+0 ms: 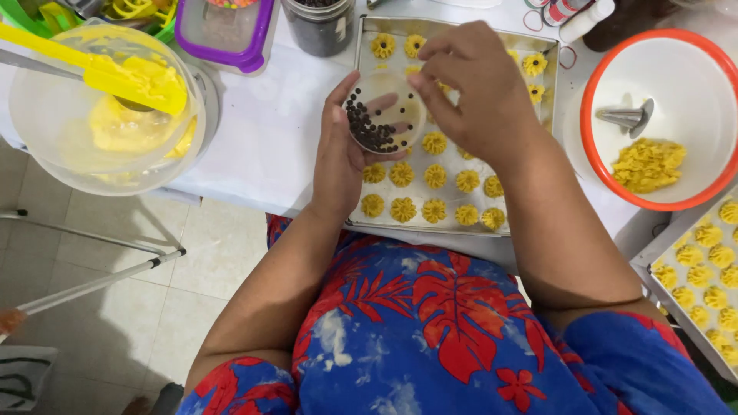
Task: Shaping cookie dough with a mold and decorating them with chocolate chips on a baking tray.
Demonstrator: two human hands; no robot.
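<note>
At far left we see one clear bowl [108, 154] with one yellow spatula [115, 73], overhanging the worktop [269, 138] edge. Our left hand [338, 154] cups one small clear dish [384, 115] of dark chips over the baking tray [361, 219]. Our right hand [477, 84], fingertips pressed together, hides several yellow cookies [434, 177]. One orange-rimmed bowl [592, 92] follows; a second tray [653, 265] is cut off at right.
</note>
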